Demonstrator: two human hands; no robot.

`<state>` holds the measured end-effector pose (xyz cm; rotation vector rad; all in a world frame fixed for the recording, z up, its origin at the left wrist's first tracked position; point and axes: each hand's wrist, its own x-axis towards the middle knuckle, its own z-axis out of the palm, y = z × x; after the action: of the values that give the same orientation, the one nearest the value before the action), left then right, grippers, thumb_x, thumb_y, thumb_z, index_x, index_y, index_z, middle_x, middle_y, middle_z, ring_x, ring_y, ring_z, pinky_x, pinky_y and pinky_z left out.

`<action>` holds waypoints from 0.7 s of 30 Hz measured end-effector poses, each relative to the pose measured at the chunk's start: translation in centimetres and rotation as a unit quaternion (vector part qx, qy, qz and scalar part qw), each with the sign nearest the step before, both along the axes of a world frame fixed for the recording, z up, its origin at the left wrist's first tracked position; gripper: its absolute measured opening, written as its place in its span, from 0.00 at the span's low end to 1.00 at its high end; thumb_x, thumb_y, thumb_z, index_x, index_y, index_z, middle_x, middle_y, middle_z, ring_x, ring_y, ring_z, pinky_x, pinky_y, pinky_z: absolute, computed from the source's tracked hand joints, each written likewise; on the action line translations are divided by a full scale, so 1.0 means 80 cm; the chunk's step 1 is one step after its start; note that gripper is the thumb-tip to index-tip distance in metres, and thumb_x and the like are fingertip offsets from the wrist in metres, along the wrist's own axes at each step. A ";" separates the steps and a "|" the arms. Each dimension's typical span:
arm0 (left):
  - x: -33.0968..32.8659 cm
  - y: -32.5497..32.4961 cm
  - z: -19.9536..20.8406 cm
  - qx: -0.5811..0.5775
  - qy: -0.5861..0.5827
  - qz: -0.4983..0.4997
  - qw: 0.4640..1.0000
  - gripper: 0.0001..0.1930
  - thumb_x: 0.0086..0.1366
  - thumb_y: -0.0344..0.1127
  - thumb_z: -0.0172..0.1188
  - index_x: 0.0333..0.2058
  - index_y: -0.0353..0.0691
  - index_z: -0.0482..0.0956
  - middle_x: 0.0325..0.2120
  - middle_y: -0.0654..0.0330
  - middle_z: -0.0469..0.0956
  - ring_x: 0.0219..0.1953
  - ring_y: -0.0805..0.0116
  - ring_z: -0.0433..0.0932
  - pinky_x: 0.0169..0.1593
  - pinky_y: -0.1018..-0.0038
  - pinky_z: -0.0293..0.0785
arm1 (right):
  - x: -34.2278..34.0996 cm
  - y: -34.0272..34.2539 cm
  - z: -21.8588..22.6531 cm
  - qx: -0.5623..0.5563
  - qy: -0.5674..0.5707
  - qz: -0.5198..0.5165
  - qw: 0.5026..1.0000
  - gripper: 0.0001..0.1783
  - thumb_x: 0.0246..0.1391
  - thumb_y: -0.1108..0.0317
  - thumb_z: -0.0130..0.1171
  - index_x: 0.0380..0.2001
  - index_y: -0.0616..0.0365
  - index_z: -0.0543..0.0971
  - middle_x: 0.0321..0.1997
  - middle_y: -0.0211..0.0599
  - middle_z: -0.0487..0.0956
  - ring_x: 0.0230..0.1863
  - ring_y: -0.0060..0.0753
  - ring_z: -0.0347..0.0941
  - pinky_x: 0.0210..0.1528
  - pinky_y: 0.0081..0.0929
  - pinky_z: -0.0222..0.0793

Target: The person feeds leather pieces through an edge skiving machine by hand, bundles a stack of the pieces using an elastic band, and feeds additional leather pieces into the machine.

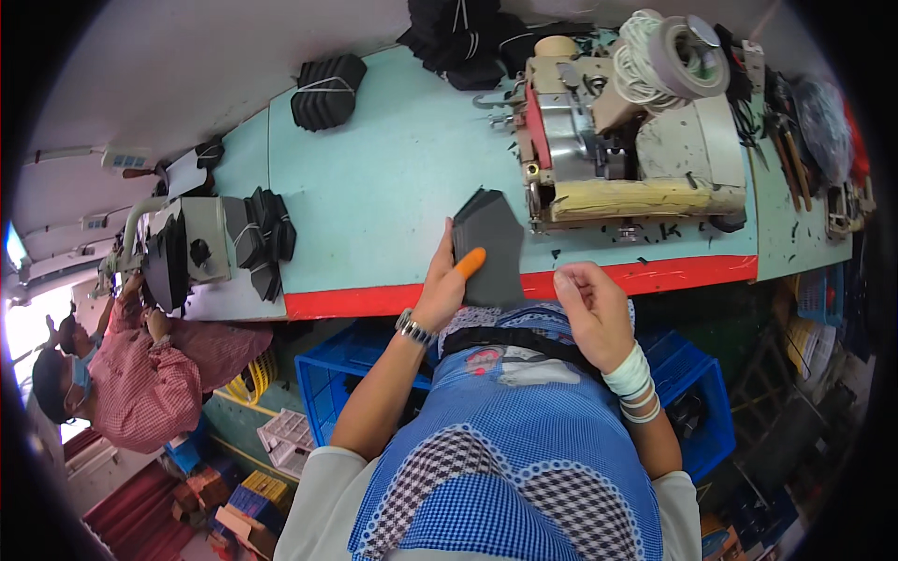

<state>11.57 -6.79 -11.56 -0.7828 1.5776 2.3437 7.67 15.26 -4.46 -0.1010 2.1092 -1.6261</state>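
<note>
My left hand grips a stack of flat dark grey pieces with angled corners, held up over the table's front edge. An orange finger cover is on its thumb, which presses on the top piece. Just right of the stack, apart from it, my right hand has its thumb and fingers drawn together in a pinch. Whatever lies between those fingertips, if anything, is too small to make out. Several white bands circle my right wrist.
A beige machine carries string and a tape roll. Tied dark bundles sit on the pale green table with its red front edge. Blue crates stand below. Left, a person in a checked red top works at another machine.
</note>
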 end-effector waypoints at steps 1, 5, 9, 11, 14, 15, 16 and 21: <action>0.005 -0.004 -0.020 -0.003 -0.003 0.009 1.000 0.39 0.65 0.34 0.59 0.67 0.32 0.45 0.58 0.48 0.66 0.58 0.65 0.68 0.59 0.69 0.67 | 0.002 0.003 -0.001 -0.003 -0.003 -0.007 1.000 0.12 0.56 0.65 0.61 0.35 0.66 0.78 0.28 0.36 0.78 0.27 0.22 0.70 0.32 0.21 0.67; 0.023 -0.012 -0.065 -0.244 -0.029 0.006 0.969 0.24 0.61 0.35 0.63 0.53 0.30 0.72 0.45 0.49 0.77 0.46 0.61 0.77 0.48 0.71 0.73 | 0.009 0.014 -0.003 0.060 -0.002 0.000 0.998 0.10 0.55 0.68 0.61 0.36 0.65 0.78 0.28 0.35 0.78 0.28 0.24 0.71 0.30 0.21 0.67; 0.034 -0.022 -0.035 -0.487 -0.012 -0.012 0.873 0.12 0.60 0.33 0.62 0.40 0.32 0.83 0.35 0.47 0.79 0.35 0.61 0.78 0.36 0.74 0.72 | 0.010 0.017 0.006 0.072 0.031 0.020 0.997 0.10 0.55 0.69 0.60 0.36 0.65 0.77 0.29 0.38 0.78 0.28 0.28 0.73 0.31 0.23 0.68; 0.033 -0.025 0.000 -0.499 -0.030 -0.026 0.866 0.11 0.62 0.29 0.57 0.42 0.30 0.82 0.36 0.51 0.81 0.32 0.66 0.78 0.33 0.73 0.72 | 0.005 0.009 0.016 0.066 0.041 0.049 0.996 0.13 0.53 0.68 0.62 0.39 0.64 0.77 0.34 0.41 0.78 0.32 0.33 0.75 0.34 0.26 0.70; 0.021 -0.001 0.050 -0.078 -0.027 0.081 0.993 0.11 0.65 0.27 0.55 0.43 0.28 0.81 0.38 0.57 0.81 0.34 0.71 0.78 0.35 0.73 0.74 | -0.007 -0.010 0.032 0.122 0.217 0.109 0.963 0.21 0.49 0.66 0.65 0.46 0.63 0.77 0.45 0.47 0.76 0.43 0.45 0.74 0.42 0.33 0.73; 0.017 0.014 0.065 0.013 -0.047 0.076 0.996 0.12 0.66 0.28 0.55 0.43 0.28 0.81 0.38 0.58 0.81 0.36 0.71 0.78 0.39 0.73 0.75 | -0.014 -0.013 0.036 0.165 0.329 0.151 0.917 0.23 0.48 0.66 0.65 0.48 0.63 0.77 0.48 0.48 0.76 0.46 0.49 0.74 0.45 0.36 0.73; 0.009 0.027 0.077 0.109 -0.047 0.066 0.991 0.12 0.67 0.30 0.55 0.44 0.28 0.80 0.39 0.59 0.81 0.39 0.71 0.79 0.43 0.73 0.76 | -0.020 -0.015 0.040 0.180 0.381 0.138 0.896 0.25 0.47 0.66 0.65 0.49 0.63 0.76 0.51 0.49 0.75 0.49 0.53 0.73 0.47 0.39 0.73; -0.048 0.050 0.116 0.152 0.114 -0.074 0.979 0.16 0.68 0.35 0.55 0.50 0.31 0.76 0.55 0.54 0.70 0.51 0.67 0.74 0.52 0.70 0.73 | -0.064 0.029 0.047 0.160 0.503 0.139 0.838 0.23 0.46 0.70 0.63 0.49 0.59 0.78 0.56 0.50 0.73 0.56 0.62 0.69 0.56 0.50 0.71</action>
<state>7.71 -2.81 -2.29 -0.3297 1.2546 2.5481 2.59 17.55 -0.72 -1.3371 2.8659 -1.0828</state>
